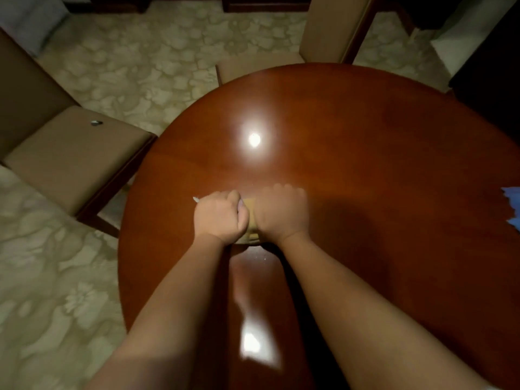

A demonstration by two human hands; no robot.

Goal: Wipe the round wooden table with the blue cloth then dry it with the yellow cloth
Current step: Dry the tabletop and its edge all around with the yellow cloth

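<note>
Both hands rested side by side on the round wooden table point(351, 142), left of its centre, with the yellow cloth point(250, 213) beneath and between them. The left hand point(221, 216) was curled into a fist around a bunched part of the cloth, and a pale corner of the fabric protruded past its knuckles on the left. The right hand point(281, 211) lay flat, palm down, with its fingers extended forward and pressing on the cloth; motion blur obscured the fingertips. The two hands were touching or nearly touching. The blue cloth point(512, 204) lay at the right edge of the table, well apart from the hands and partly out of view. A beige padded chair point(70, 153) stood beside the table on the left, and a second chair point(323, 35) stood at the far side.
</note>
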